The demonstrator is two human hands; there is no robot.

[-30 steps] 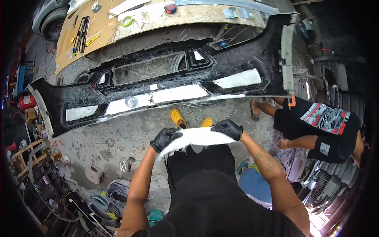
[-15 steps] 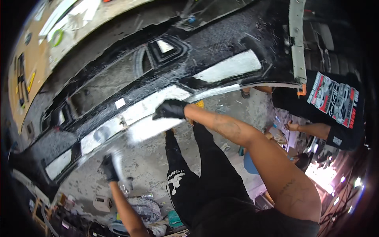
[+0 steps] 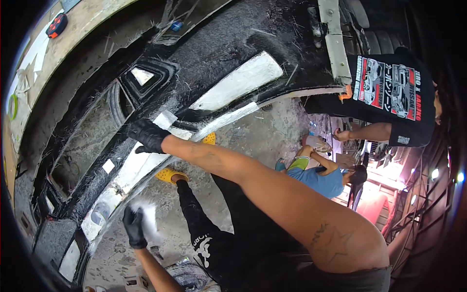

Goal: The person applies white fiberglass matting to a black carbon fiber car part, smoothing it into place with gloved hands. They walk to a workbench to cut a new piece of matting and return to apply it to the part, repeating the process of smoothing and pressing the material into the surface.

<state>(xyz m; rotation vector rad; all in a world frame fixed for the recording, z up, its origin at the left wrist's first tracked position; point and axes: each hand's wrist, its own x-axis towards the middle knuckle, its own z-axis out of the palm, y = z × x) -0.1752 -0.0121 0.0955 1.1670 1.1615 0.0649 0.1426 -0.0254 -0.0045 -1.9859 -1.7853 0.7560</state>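
Since the frame half a second ago, the right hand, in a black glove, has reached farther across the long black moulded bumper shell, from its near edge to the far side of its white central panel. Pale flap of sheet material, which hung before the near edge, now shows at the panel's right end, just beside that hand's knuckles. The right hand's fingers are curled over the shell; whether they grip the flap or merely press, I cannot tell. Nearer, just off the shell's near edge, the left hand, also black-gloved, grasps a fluffy white fibrous piece along its side.

On the shell, a small white square lies on the far side of the panel, and a round grey mark is toward the panel's left end. To the right are a long slanted white patch, a pale perforated end flange and an orange clamp at its near corner. Yellow clogs stand on the stained concrete floor. Far left, a worktable bears a red-and-black tape measure. At right, one person in a black printed shirt leans; another in blue is low down.
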